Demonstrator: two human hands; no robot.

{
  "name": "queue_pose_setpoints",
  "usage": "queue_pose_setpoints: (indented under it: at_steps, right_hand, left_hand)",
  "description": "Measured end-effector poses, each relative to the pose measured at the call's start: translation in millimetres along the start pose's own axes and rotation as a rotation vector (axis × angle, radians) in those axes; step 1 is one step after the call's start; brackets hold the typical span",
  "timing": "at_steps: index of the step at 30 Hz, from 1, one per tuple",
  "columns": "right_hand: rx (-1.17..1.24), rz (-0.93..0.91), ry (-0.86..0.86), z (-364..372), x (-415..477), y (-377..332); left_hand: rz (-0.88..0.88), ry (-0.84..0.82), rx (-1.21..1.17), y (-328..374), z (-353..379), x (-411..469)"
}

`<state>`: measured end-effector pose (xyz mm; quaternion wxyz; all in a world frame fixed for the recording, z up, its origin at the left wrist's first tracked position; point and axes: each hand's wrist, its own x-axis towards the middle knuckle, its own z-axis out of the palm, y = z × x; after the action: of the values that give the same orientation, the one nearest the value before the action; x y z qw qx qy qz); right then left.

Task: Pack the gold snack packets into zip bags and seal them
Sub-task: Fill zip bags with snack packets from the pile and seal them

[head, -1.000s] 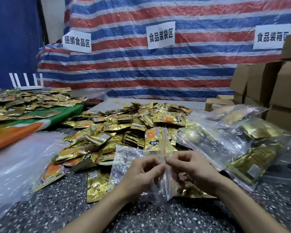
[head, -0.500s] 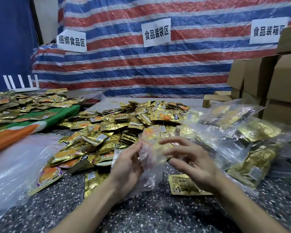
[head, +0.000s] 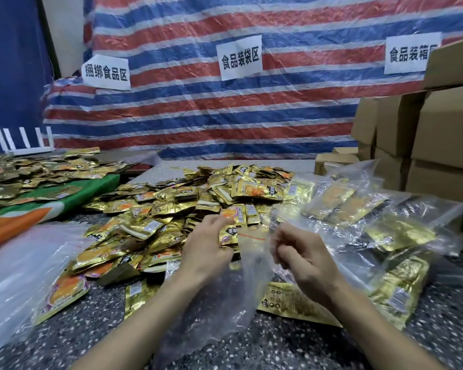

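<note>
Ok, zip bag (head: pixel 247 279) dead centre of the frame, clear plastic, held up betw. both hands w/ its red zip line near the top and its bottom sagging onto the speckled table (head: pixel 91 335). Left hand (head: pixel 206 252) is at the bag's left edge, fingers curled in and bunched together on the film. Right hand (head: pixel 302 260) is on the right edge, fingers curled too, pinching plastic. It's a bit blurred, so exact fingertip contact I can't tell. One gold packet (head: pixel 228 232) sits right against the left fingertips at the bag's mouth; inside the bag or on the heap behind it, can't tell.

Behind the hands, centre frame: big pile of gold packets (head: pixel 177 209), loose, overlapping, spreading twd the lower left. A single flat packet (head: pixel 286 303) lies on the table under the right wrist, just right of the bag. Right of frame: filled zip bags (head: pixel 380 228) heaped together, gold showing thru the plastic. Lower left: stack of empty bags (head: pixel 19 268), clear, lying flat. Mid left: green-and-orange cloth (head: pixel 72 198) w/ more packets (head: pixel 38 169) scattered on it, white rack (head: pixel 24 142) standing behind. Far right: cardboard boxes (head: pixel 444 134) stacked up. Backdrop is a red-white-blue striped tarp (head: pixel 198 116) w/ three white paper signs (head: pixel 239 57) stuck on it, Chinese lettering.
</note>
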<state>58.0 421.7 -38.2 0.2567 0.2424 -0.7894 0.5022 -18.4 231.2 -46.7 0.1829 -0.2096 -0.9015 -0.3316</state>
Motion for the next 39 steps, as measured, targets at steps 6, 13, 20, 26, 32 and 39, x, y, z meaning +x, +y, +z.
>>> queue_pose_setpoints:
  at_steps: [6,13,20,26,32,39]
  right_hand:
    - [-0.040,-0.002,-0.020,0.6,-1.7,-1.4]
    - [-0.098,-0.029,-0.056,4.2,-3.7,-4.6]
    - [-0.123,-0.074,-0.059,4.6,-1.8,-6.2]
    - [-0.140,-0.167,-0.070,6.3,-1.5,-10.2]
    - [-0.144,-0.220,-0.097,7.1,-1.8,-14.2]
    - [-0.136,-0.307,-0.102,9.6,-3.0,-17.6]
  left_hand:
    - [-0.117,-0.273,0.117,11.1,31.2,2.1]
    - [-0.067,-0.018,-0.046,7.3,23.7,1.1]
    - [-0.338,0.329,-0.598,9.0,-18.4,8.6]
    - [-0.488,0.315,-0.795,16.6,-70.7,0.8]
    - [-0.329,0.294,-0.776,53.2,-120.2,-9.1]
    - [-0.173,0.123,-0.454,93.6,-143.5,-22.4]
